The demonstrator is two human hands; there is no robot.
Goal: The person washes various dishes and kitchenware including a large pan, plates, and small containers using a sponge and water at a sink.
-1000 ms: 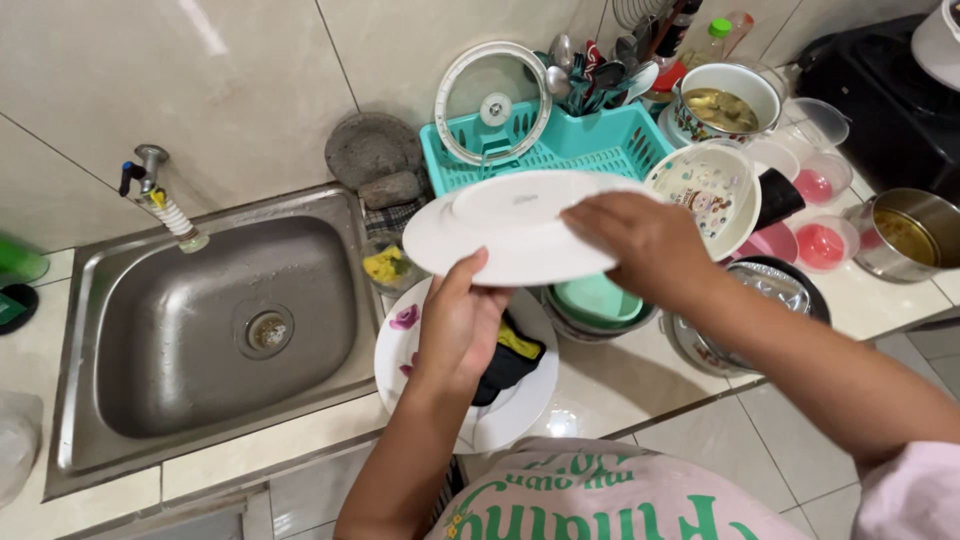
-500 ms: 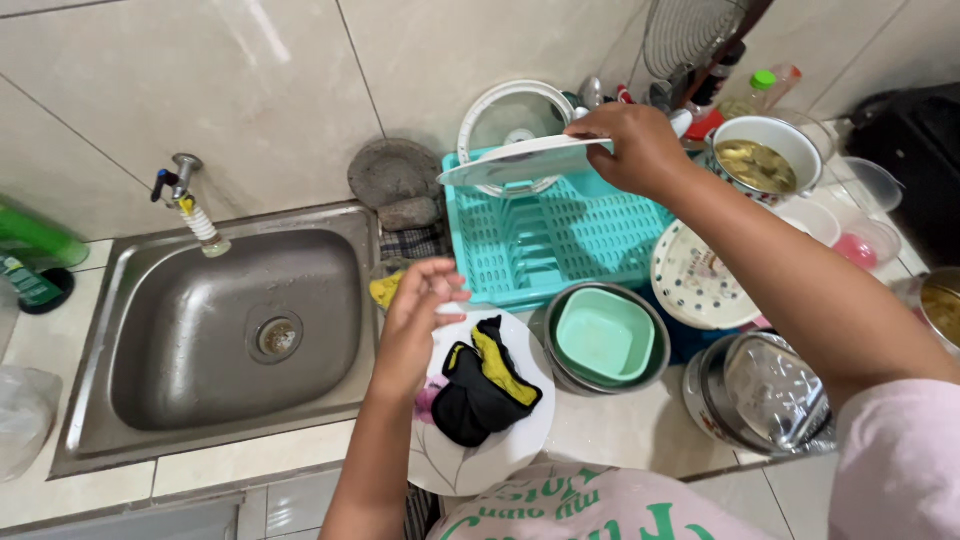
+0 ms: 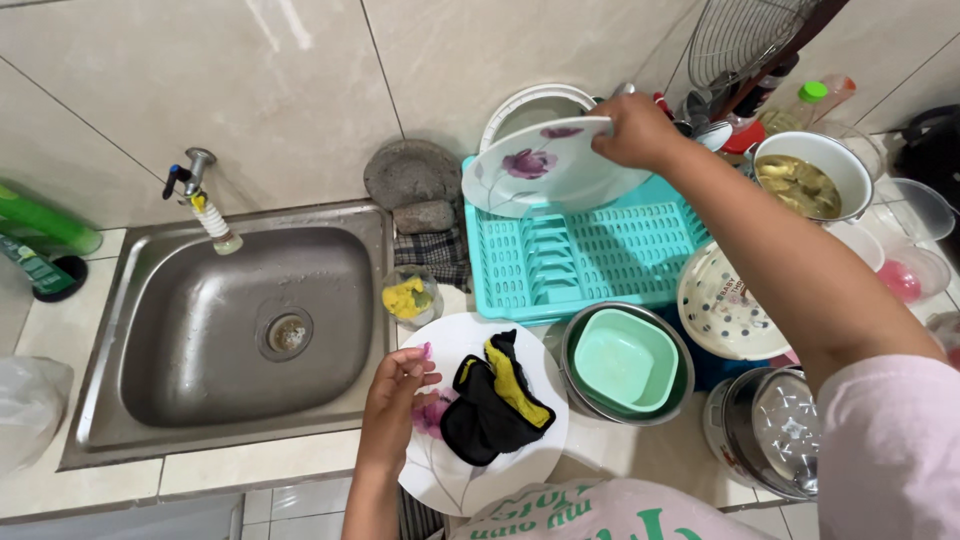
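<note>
Right hand (image 3: 640,130) grips the rim of a white flowered plate (image 3: 545,170), tilted over the back of the turquoise dish rack (image 3: 590,255). Left hand (image 3: 395,395), fingers loosely curled and empty, rests on a second white plate (image 3: 450,470) in front of the rack, bearing a black-and-yellow cloth (image 3: 495,405).

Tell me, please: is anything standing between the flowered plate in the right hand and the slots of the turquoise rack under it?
Nothing visible. The right hand holds the flowered plate tilted over the turquoise rack, whose slots below look empty. A white dish stands behind it, at the rack's back edge.

Glossy ceramic plate (image 3: 545,170), turquoise plastic rack (image 3: 590,255), brushed steel sink (image 3: 250,320), matt cloth (image 3: 495,400)
</note>
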